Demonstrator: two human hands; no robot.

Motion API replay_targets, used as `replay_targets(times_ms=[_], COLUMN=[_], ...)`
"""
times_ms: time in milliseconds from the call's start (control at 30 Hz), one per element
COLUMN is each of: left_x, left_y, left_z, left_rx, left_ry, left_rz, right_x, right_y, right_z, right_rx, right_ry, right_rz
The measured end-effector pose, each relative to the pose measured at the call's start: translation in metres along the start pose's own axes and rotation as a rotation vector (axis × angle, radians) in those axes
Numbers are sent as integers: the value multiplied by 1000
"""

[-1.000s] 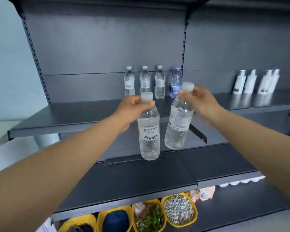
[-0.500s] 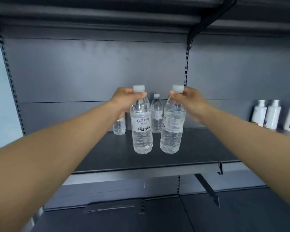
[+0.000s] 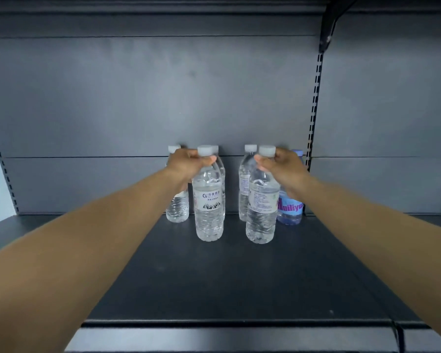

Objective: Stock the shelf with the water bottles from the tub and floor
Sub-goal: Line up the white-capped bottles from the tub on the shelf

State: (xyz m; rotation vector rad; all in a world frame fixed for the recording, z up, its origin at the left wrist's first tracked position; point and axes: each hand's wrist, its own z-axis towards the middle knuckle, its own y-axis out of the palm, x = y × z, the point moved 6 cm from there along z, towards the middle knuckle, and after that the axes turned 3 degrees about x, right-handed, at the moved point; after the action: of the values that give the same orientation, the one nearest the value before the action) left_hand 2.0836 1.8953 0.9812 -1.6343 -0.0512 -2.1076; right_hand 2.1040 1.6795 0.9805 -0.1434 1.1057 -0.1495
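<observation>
My left hand (image 3: 187, 163) grips the neck of a clear water bottle (image 3: 208, 207) with a white cap. My right hand (image 3: 281, 165) grips the neck of a second clear water bottle (image 3: 262, 210). Both bottles stand upright with their bases on or just above the dark shelf (image 3: 239, 276). Behind them, against the back panel, stands a row of clear bottles (image 3: 178, 210) and a blue-tinted bottle (image 3: 290, 210) with a purple label at the right end. My hands partly hide that row.
The shelf's front lip (image 3: 234, 337) runs along the bottom of the view. A slotted upright (image 3: 315, 105) and a bracket (image 3: 327, 26) divide this bay from the one on the right. Bare shelf surface lies left of the bottles.
Both hands have carried their bottles forward and down over the shelf to just in front of the back row. The view has closed in on the shelf.
</observation>
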Motion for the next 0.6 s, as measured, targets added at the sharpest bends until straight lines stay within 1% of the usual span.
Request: replay_targets(times_ms=[100, 267, 433, 600], left_x=[-6, -8, -13, -16], left_y=[5, 13, 20, 24], left_z=[10, 18, 23, 30], left_rx=[-27, -60, -94, -130], left_ry=[-5, -11, -16, -52], left_rz=[20, -25, -49, -31], right_x=[10, 14, 25, 30], right_y=[7, 13, 15, 17], right_z=[13, 21, 25, 30], right_rx=[-23, -55, -22, -39], right_ry=[5, 13, 18, 8], right_rz=[-2, 12, -3, -36])
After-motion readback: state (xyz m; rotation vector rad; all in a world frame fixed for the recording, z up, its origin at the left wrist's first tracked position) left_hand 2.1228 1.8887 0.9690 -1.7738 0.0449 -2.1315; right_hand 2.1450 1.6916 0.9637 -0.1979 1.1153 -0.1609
